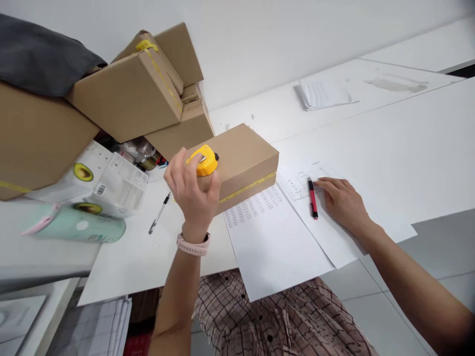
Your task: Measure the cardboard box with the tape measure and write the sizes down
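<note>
My left hand, with a pink watch band on its wrist, is closed around a yellow tape measure. It holds the tape measure at the near left end of a closed cardboard box. A yellow strip runs along the box's front side. Under the box's near edge lies a printed sheet. To the right, my right hand rests on another printed sheet, fingers stretched out. Its fingertips are close beside a red and black pen; whether they touch it I cannot tell.
Cardboard boxes are stacked at the back left, with a dark cloth on them. White cartons with avocado pictures and a mint green bottle stand left. A black-capped pen lies nearby. A paper stack is behind.
</note>
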Available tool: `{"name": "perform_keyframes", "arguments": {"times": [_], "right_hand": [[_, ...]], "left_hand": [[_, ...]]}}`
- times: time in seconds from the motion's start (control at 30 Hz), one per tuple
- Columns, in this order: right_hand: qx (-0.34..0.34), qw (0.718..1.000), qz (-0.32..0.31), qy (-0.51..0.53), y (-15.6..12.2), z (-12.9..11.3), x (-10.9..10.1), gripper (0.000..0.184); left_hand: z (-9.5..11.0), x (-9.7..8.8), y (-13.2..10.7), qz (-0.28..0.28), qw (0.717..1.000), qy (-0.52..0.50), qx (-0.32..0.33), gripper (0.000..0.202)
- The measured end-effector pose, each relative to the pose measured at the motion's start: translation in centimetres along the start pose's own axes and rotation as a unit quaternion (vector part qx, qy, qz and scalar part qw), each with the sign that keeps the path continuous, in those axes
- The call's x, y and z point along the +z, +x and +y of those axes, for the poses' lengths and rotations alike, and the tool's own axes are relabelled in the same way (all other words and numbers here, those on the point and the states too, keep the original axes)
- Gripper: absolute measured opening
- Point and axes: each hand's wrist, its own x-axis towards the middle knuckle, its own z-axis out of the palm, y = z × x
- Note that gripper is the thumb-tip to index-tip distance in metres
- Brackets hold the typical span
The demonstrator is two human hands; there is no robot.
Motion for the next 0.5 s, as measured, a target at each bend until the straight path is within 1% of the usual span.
{"name": "perform_keyframes", "arguments": {"times": [0.07, 0.13, 0.2, 0.3, 0.37, 0.43, 0.5], "right_hand": [[-0.004, 1.0, 0.006, 0.0, 0.0, 0.0, 0.1, 0.043], [-0.011, 1.0, 0.012, 0.0, 0.0, -0.1, 0.2, 0.042], [-0.014, 1.0, 0.017, -0.001, 0.0, -0.1, 0.2, 0.042], [-0.01, 1.0, 0.015, 0.002, 0.1, 0.0, 0.3, 0.04], [-0.005, 1.0, 0.011, 0.011, 0.2, 0.0, 0.2, 0.039], [0.009, 0.999, 0.028, 0.026, 0.3, -0.5, -0.3, 0.037], [0.035, 0.994, 0.083, 0.057, 0.2, -1.7, -1.6, 0.035]], "left_hand": [[0.0, -0.1, 2.2, -0.065, 0.994, 0.0, -0.085, 0.058], [-0.1, 0.0, 3.3, -0.122, 0.981, -0.012, -0.148, 0.061], [-0.2, 0.3, 3.7, -0.141, 0.973, -0.007, -0.18, 0.055], [-0.3, 0.8, 3.9, -0.128, 0.973, 0.027, -0.188, 0.048], [-0.3, 1.2, 4.0, -0.111, 0.976, 0.031, -0.187, 0.046], [-0.1, 1.1, 3.9, -0.072, 0.982, -0.005, -0.175, 0.047], [0.8, 0.3, 3.1, -0.023, 0.983, -0.089, -0.16, 0.054]]}}
